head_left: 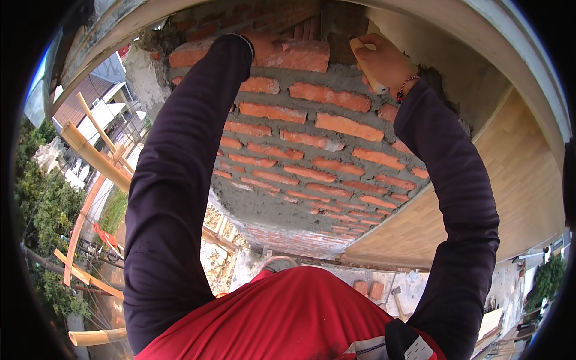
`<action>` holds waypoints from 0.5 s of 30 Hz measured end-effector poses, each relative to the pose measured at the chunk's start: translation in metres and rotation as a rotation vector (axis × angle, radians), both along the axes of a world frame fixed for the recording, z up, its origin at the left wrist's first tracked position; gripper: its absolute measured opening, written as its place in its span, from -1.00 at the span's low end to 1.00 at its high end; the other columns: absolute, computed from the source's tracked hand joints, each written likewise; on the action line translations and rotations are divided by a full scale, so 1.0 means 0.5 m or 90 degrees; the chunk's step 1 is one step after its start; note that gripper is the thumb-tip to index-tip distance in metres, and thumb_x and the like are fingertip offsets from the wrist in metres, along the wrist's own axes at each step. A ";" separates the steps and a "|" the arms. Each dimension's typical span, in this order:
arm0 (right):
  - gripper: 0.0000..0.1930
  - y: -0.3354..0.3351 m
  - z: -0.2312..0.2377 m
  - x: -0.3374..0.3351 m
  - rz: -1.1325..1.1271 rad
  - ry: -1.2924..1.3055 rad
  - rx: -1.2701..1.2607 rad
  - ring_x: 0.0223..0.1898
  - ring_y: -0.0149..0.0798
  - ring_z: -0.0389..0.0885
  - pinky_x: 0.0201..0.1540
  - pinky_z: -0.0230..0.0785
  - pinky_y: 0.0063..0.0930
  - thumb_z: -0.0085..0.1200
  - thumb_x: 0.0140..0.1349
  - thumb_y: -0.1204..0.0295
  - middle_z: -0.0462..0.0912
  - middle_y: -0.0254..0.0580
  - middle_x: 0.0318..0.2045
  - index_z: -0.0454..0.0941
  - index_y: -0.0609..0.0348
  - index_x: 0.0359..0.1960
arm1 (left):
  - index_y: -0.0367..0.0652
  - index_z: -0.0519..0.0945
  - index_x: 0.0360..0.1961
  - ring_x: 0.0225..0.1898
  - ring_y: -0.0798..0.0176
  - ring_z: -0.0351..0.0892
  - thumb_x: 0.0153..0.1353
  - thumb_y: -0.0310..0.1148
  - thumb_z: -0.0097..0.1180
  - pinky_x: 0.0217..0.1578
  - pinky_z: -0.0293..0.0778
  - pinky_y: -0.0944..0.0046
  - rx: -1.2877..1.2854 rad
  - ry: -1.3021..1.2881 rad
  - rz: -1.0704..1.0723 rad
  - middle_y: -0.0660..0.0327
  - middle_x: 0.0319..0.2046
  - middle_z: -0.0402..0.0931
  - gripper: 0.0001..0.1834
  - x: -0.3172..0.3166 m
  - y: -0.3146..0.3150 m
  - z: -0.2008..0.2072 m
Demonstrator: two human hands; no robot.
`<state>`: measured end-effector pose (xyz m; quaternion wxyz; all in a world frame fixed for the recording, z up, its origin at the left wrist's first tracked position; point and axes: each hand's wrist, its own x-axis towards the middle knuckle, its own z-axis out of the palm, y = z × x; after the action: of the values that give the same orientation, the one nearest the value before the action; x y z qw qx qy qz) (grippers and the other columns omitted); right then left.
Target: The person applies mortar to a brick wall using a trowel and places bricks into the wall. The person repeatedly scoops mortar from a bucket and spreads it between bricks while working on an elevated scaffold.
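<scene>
A wall of orange-red bricks in grey mortar (288,135) rises in front of me. At its top course, my left hand (263,48) grips a red brick (303,56) from above; its fingertips are partly hidden. To the right of that brick, my right hand (390,63) is closed round the pale wooden handle (369,67) of what looks like a trowel. Its blade is hard to make out against the dark mortar. Wet-looking mortar fills the joints below the top brick.
Bamboo poles (96,157) and wooden slats stand at the left, with trees and a house beyond. A wood-patterned panel (462,198) borders the wall on the right. Far below lie loose bricks (376,291) and a hammer-like tool (398,300).
</scene>
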<state>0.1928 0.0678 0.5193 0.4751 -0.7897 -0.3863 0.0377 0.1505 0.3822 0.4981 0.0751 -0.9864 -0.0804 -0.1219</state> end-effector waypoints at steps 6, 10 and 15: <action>-0.66 0.006 0.012 0.003 0.002 0.018 -0.010 -0.62 -0.29 0.52 -0.69 0.38 -0.36 -0.02 0.24 0.36 0.53 -0.19 -0.44 0.46 0.20 0.02 | 0.11 0.22 0.40 0.22 -0.07 0.38 0.42 0.13 -0.26 0.18 0.29 -0.01 0.095 0.007 -0.036 -0.05 0.17 0.42 -0.38 0.016 0.058 0.015; -0.63 0.036 0.013 -0.007 0.053 0.058 0.091 -0.62 -0.30 0.52 -0.68 0.39 -0.38 -0.01 0.25 0.35 0.54 -0.19 -0.43 0.43 0.18 0.08 | 0.09 0.19 0.41 0.15 0.10 0.46 0.46 -0.02 -0.26 0.05 0.44 0.01 0.222 0.067 0.059 0.10 0.16 0.44 -0.45 -0.022 0.060 0.038; -0.56 0.091 0.002 -0.005 0.059 -0.033 -0.031 -0.63 -0.33 0.53 -0.68 0.41 -0.41 0.01 0.26 0.33 0.56 -0.19 -0.40 0.38 0.14 0.17 | 0.13 0.21 0.39 0.13 0.20 0.49 0.43 -0.28 -0.19 -0.02 0.56 0.14 0.515 0.257 0.128 0.26 0.21 0.39 -0.49 -0.085 -0.012 0.056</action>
<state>0.1904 0.1131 0.5204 0.4431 -0.7832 -0.4334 0.0487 0.1080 0.3760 0.5262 0.4798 -0.8691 -0.1054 0.0586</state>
